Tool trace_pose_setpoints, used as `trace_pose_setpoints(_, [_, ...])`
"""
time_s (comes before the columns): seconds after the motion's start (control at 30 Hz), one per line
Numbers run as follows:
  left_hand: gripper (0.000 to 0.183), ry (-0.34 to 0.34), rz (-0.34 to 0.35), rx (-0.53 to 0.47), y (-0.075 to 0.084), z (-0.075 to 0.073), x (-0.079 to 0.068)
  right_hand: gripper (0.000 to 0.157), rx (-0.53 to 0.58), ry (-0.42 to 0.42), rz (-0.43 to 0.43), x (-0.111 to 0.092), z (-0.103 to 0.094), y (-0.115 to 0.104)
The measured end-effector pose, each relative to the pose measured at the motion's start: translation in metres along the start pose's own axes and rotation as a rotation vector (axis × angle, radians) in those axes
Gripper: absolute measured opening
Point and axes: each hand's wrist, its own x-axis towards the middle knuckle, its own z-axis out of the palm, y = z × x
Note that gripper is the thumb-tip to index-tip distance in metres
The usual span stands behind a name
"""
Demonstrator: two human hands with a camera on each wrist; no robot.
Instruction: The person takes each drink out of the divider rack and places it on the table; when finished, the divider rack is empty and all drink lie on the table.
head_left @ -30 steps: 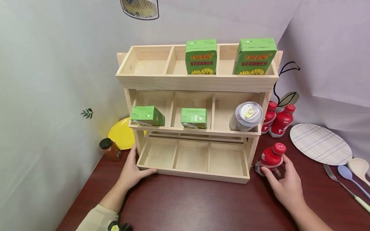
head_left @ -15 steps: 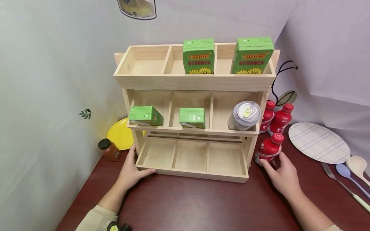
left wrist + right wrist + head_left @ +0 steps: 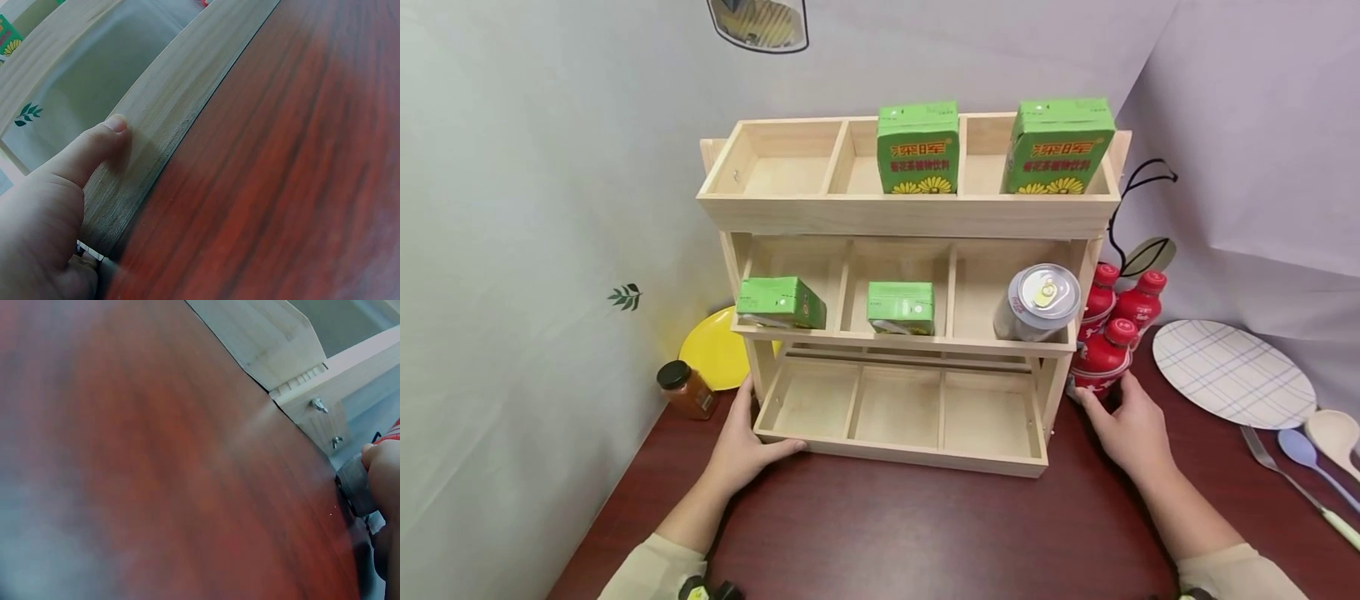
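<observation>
My left hand (image 3: 741, 450) holds the lower left corner of a three-tier wooden shelf rack (image 3: 910, 217). In the left wrist view the thumb lies on the bottom tier's front board (image 3: 165, 97). To the rack's right, my right hand (image 3: 1131, 429) grips the lower part of a red-capped red bottle (image 3: 1103, 360), thumb on its near left side. Directly behind it stand two like bottles, one (image 3: 1099, 296) against the rack's side and another (image 3: 1142, 298) to its right. In the right wrist view only a sliver of the held bottle (image 3: 394, 430) shows.
Green drink cartons (image 3: 917, 150) stand on the top and middle tiers, with a silver can (image 3: 1037, 304) at middle right. A yellow plate (image 3: 718, 350) and a black-lidded jar (image 3: 687, 390) are left. Right are a checked plate (image 3: 1232, 375), fork (image 3: 1285, 475) and spoons (image 3: 1333, 442).
My right hand has slid the held bottle back and slightly left, up close to the two other bottles. The left hand keeps its place on the rack.
</observation>
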Motion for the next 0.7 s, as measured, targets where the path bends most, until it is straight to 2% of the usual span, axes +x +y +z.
trace_pose_setpoints(0.1, [0.126, 0.004, 0.007, -0.007, -0.008, 0.001, 0.001, 0.052, -0.008, 0.004, 0.007, 0.006, 0.002, 0.001])
trace_pose_setpoints(0.27, [0.126, 0.005, 0.013, -0.015, -0.010, 0.002, 0.001, 0.060, -0.012, -0.001, 0.034, 0.016, 0.004, 0.005])
trace_pose_setpoints(0.53, [0.121, -0.010, 0.025, -0.063, 0.019, -0.003, -0.001, 0.064, -0.048, 0.002, 0.054, 0.021, 0.006, 0.008])
trace_pose_setpoints(0.7, [0.121, -0.014, 0.018, -0.046, 0.025, -0.003, -0.001, 0.067, -0.043, -0.011, 0.063, 0.023, 0.007, 0.008])
